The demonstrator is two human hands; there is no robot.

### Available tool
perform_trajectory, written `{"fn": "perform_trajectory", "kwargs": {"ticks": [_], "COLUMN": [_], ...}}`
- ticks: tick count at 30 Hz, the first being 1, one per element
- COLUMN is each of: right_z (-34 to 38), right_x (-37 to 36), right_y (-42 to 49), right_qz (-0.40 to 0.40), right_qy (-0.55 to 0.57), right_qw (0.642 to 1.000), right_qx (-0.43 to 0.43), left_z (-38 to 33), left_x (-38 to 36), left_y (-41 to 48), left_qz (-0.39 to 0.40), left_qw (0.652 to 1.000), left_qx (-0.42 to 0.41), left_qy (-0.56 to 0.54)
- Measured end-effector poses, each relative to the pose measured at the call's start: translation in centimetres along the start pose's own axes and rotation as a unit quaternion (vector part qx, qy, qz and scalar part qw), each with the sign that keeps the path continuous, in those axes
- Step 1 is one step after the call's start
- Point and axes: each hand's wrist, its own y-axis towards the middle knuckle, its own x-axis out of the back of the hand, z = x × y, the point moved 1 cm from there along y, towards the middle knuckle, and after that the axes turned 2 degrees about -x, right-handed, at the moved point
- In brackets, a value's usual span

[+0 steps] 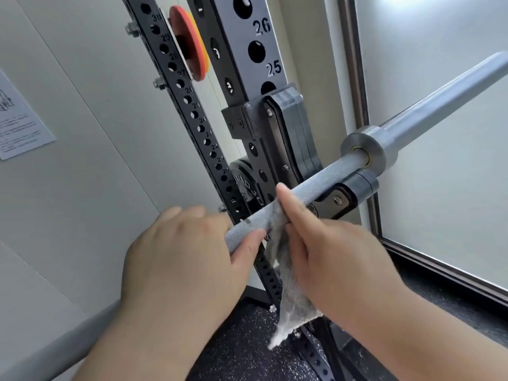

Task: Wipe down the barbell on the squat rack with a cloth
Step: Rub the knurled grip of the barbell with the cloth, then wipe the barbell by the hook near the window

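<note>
Here, right hand (330, 257) holds fuzzy cloth (295, 301) (grey, frayed) against knurled barbell (316, 178).

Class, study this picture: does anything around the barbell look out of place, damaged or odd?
Nothing serious. The barbell sits in its hook, the left hand grips it, the right hand holds the cloth against it. Only the cloth's lower edge looks ragged.

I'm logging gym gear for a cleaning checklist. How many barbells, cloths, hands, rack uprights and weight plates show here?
Barbell: 1
Cloth: 1
Hands: 2, left hand and right hand
Rack uprights: 2, black upright and grey upright
Weight plates: 2, orange plate and black plate
Total: 8
</note>
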Motion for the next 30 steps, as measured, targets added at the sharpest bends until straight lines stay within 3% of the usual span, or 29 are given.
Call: {"fn": "perform_trajectory", "kwargs": {"ticks": [4,7,11,15,20,22,24,27,29,30], "right_z": [-0.3,0.8,-1.0,0.3,-1.2,-1.0,-0.3,-0.1,-0.2,-0.3], "right_x": [0.3,-0.1,2.0,1.4,2.8,3.5,4.6,6.6,7.4,7.3], "right_y": [0.6,-0.4,0.9,-0.1,0.8,0.6,0.4,2.3,4.6,5.5], "right_qz": [-0.018,-0.006,-0.069,-0.003,-0.05,-0.056,-0.067,-0.147,-0.207,-0.195], "right_qy": [0.003,0.034,-0.014,-0.033,-0.068,-0.057,-0.042,-0.027,-0.037,-0.067], "right_qw": [1.0,0.999,0.997,0.999,0.996,0.997,0.996,0.987,0.976,0.976], "right_qx": [-0.018,0.035,-0.007,0.04,-0.002,0.02,0.049,0.056,0.057,0.065], "left_z": [0.0,-0.5,-0.9,-1.2,-1.4,-1.6,-1.7,-1.8,-1.5,-1.4], "left_x": [-0.3,-0.4,-1.2,-1.9,-1.3,-1.4,-1.3,-0.7,-0.7,-0.6], "left_y": [1.8,1.4,0.6,-0.5,-0.8,-0.7,-0.6,0.1,0.7,1.0], "left_qz": [0.14,0.104,0.01,-0.017,0.017,0.021,0.074,-0.003,0.015,0.041], "left_qw": [0.977,0.988,0.998,0.999,0.999,0.998,0.997,1.0,1.0,0.999], "left_qx": [0.021,0.015,0.006,-0.038,-0.024,-0.026,-0.024,-0.026,-0.024,-0.02], "left_qy": [-0.162,-0.114,-0.055,-0.026,-0.041,-0.053,-0.028,0.018,-0.01,-0.026]}}
